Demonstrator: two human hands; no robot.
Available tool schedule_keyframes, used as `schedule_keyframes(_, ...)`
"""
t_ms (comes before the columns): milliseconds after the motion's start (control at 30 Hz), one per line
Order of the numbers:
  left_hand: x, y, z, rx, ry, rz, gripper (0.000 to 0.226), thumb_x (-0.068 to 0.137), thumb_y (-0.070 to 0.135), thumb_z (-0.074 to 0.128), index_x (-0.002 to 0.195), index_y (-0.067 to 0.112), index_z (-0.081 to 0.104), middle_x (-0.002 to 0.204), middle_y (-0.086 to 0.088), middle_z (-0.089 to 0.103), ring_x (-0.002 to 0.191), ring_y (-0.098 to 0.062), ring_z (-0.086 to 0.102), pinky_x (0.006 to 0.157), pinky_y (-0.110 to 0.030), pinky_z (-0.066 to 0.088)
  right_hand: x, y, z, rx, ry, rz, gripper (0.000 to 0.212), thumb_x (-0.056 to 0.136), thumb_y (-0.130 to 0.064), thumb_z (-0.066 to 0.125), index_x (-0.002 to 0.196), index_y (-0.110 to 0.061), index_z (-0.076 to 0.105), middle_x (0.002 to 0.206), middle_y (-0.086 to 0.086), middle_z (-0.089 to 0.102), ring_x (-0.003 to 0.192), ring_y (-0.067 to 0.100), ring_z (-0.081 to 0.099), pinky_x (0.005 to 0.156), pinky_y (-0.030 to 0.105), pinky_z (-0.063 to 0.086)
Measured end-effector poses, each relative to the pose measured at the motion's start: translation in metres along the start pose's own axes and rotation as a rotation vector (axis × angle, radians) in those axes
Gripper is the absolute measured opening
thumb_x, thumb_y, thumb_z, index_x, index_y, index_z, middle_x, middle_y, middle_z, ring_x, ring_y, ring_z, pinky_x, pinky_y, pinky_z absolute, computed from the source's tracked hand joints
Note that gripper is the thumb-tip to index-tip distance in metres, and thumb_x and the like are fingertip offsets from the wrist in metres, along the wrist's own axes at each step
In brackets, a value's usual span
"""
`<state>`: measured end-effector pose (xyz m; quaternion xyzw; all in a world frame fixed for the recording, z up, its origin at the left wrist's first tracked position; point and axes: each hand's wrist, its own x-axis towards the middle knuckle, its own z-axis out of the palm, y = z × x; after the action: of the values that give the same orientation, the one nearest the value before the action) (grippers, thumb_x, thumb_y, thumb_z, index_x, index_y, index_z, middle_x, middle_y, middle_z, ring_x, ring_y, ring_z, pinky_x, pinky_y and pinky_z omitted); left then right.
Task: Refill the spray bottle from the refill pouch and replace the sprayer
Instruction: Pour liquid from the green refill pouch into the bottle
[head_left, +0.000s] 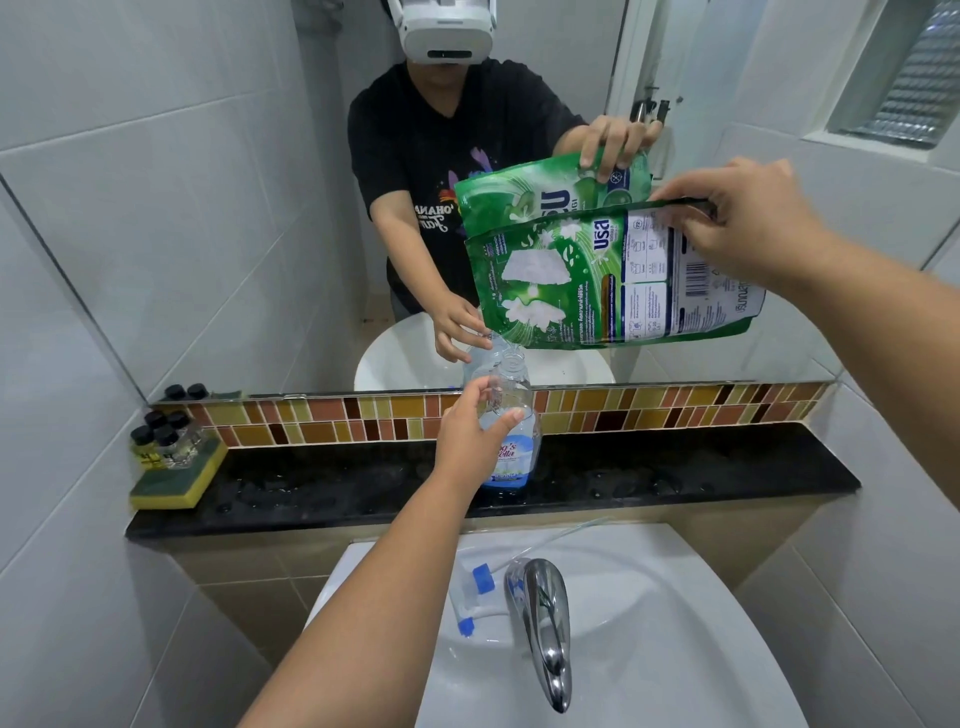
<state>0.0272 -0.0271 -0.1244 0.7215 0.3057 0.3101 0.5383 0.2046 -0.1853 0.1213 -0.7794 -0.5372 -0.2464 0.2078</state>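
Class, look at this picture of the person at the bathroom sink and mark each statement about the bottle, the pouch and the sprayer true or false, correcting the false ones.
1. The left hand grips the spray bottle. True.
2. The sprayer is screwed onto the bottle. False: it lies on the sink, beside the tap.
3. The right hand holds the refill pouch tipped over the bottle's mouth. True.
4. The bottle stands in the sink basin. False: it stands on the black ledge.
5. A sponge lies at the ledge's right end. False: the left end.
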Motion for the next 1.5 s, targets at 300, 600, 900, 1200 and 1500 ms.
schedule_keyframes(300, 0.0, 0.002, 0.0, 0.023, 0.014, -0.025, 0.044, 0.084, 0.038, 0.071, 0.121, 0.041, 0.049, 0.126, 0.009, 0.054, 0.105, -0.006, 0.048, 0.063, -0.016, 0.039, -0.019, 0.011, 0.016, 0.136, -0.026, 0.099, 0.015, 0.092, -0.027, 0.06, 0.103, -0.028, 0.07, 0.076, -0.009, 0.063, 0.074, 0.02, 0.046, 0.088, 0.046, 0.037)
schedule_keyframes(600, -0.001, 0.004, 0.0, 0.038, 0.015, -0.028, 0.043, 0.084, 0.037, 0.071, 0.122, 0.04, 0.05, 0.128, 0.008, 0.054, 0.104, -0.005, 0.048, 0.054, -0.008, 0.038, -0.032, 0.02, 0.037, 0.301, -0.048, 0.223, 0.015, 0.092, -0.03, 0.06, 0.104, -0.032, 0.069, 0.091, -0.002, 0.069, 0.092, 0.027, 0.059, 0.093, 0.057, 0.041)
schedule_keyframes(900, -0.002, 0.003, -0.001, 0.014, 0.008, -0.018, 0.041, 0.084, 0.038, 0.071, 0.12, 0.039, 0.051, 0.126, 0.008, 0.055, 0.109, -0.008, 0.049, 0.065, -0.016, 0.04, -0.04, 0.034, 0.054, 0.457, -0.016, 0.341, 0.011, 0.09, -0.029, 0.062, 0.096, -0.034, 0.069, 0.088, -0.014, 0.069, 0.091, 0.016, 0.064, 0.093, 0.046, 0.048)
schedule_keyframes(1200, -0.004, 0.006, -0.001, 0.023, 0.007, -0.001, 0.04, 0.084, 0.037, 0.072, 0.116, 0.042, 0.049, 0.122, 0.011, 0.055, 0.108, -0.007, 0.049, 0.068, -0.016, 0.04, -0.069, 0.038, 0.076, 0.609, 0.056, 0.476, 0.015, 0.091, -0.018, 0.061, 0.088, -0.031, 0.069, 0.085, -0.008, 0.07, 0.073, 0.008, 0.062, 0.071, 0.026, 0.049)
schedule_keyframes(1500, -0.001, 0.001, 0.0, 0.034, 0.027, -0.026, 0.044, 0.082, 0.04, 0.073, 0.119, 0.043, 0.051, 0.126, 0.011, 0.056, 0.112, -0.008, 0.051, 0.081, -0.028, 0.049, -0.119, 0.029, 0.115, 0.864, 0.152, 0.692, 0.019, 0.092, -0.018, 0.058, 0.086, -0.032, 0.07, 0.085, -0.006, 0.073, 0.076, 0.007, 0.069, 0.066, 0.025, 0.055)
